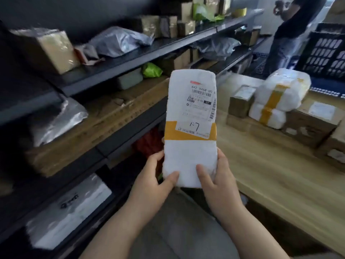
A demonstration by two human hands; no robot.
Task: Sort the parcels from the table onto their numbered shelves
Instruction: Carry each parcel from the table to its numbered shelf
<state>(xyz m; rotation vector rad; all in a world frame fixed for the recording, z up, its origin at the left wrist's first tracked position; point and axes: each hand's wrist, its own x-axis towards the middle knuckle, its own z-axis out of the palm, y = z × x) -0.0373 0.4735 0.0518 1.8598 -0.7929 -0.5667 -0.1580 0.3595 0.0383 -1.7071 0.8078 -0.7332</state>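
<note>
Hands both grip one white parcel (190,131) upright by its bottom end, left hand (155,182) and right hand (216,182) with thumbs on its front, held between dark shelving (119,66) at left and the wooden table (270,165) at right. Handwritten "1-7" sits on its label beside the yellow tape band. Shelves hold grey mailers (119,43), boxes and a green bag (151,70); a taped white bundle (280,96) and cardboard boxes (309,124) crowd the table, dark crate (324,51) behind.

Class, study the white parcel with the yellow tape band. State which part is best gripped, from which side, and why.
Grip the white parcel at its plain lower end, coming from both long edges, as the left hand and right hand do. It is long, flat and narrow, and this leaves the label uncovered.
</note>
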